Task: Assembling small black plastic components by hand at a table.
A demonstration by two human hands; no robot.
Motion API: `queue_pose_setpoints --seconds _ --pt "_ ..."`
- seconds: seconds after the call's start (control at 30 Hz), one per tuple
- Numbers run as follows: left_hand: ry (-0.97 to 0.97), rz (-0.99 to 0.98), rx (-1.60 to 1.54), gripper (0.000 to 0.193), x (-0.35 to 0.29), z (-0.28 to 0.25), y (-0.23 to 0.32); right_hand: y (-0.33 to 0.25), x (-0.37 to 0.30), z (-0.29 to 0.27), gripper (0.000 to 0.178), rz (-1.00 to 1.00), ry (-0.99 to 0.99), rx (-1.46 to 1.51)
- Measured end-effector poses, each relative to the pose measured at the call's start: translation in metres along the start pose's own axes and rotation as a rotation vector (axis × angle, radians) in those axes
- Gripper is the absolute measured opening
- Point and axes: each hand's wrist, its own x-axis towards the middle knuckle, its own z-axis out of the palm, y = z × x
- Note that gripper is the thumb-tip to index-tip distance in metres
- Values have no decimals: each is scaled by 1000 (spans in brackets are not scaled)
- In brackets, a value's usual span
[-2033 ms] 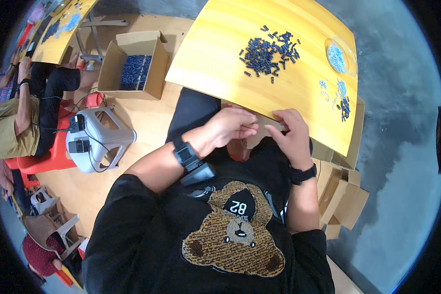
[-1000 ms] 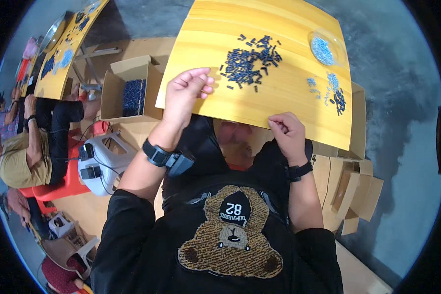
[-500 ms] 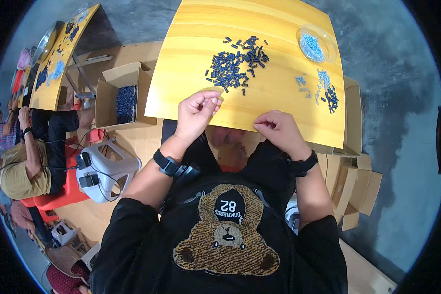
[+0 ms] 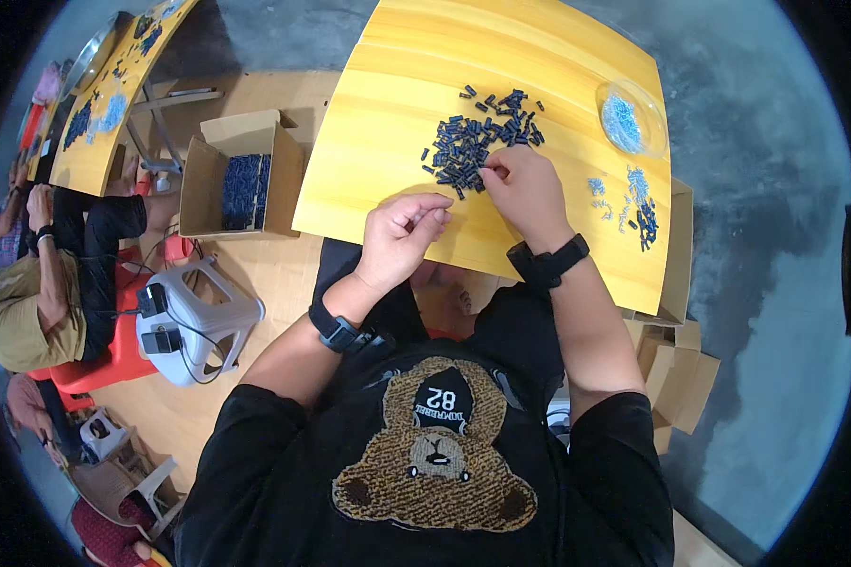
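A loose pile of small black tube-shaped pieces (image 4: pixel 461 144) lies on the yellow wood-grain table (image 4: pixel 369 142). My right hand (image 4: pixel 529 197) reaches over the pile's near right edge, its thumb and forefinger drawn together against the pieces; whatever is between the fingertips is hidden. Just short of the pile, by the table's front edge, my left hand (image 4: pixel 405 238) is closed with thumb and forefinger pinched. Anything in that pinch is too small to make out.
On the table's right stand a clear round bowl of light-blue small pieces (image 4: pixel 622 123) and small heaps of pale-blue (image 4: pixel 639 184) and black pieces (image 4: pixel 647 227). An open carton of dark pieces (image 4: pixel 246 194) sits at left, near a grey stool (image 4: pixel 194 321) and a seated person (image 4: pixel 52 293).
My right hand has moved from the table's front edge forward and left to the pile. My left hand stays pinched near the front edge. The view has shifted slightly.
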Motion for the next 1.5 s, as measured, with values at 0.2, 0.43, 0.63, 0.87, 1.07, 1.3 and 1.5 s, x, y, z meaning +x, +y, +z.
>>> queue_pose_setpoints --seconds 0.2,0.43,0.63,0.87,1.07,1.3,1.5 --pt "0 -20 -21 16 1 -2 3 -2 6 8 10 7 9 -137" --pt "-15 -15 -24 17 2 -2 4 -4 7 7 11 -1 4 -190" --pt "-19 -23 -8 17 2 -2 5 -8 9 6 12 11 -35 -236" --pt "-11 -31 -7 17 2 -1 4 -3 9 6 10 16 -32 -192" --pt "-2 -5 11 17 1 -1 -2 2 7 4 8 47 8 -115" --pt "-6 9 12 16 1 -1 0 3 0 2 10 26 21 -109" --pt "-5 16 85 16 2 -1 1 -1 -3 4 13 -17 7 -172"
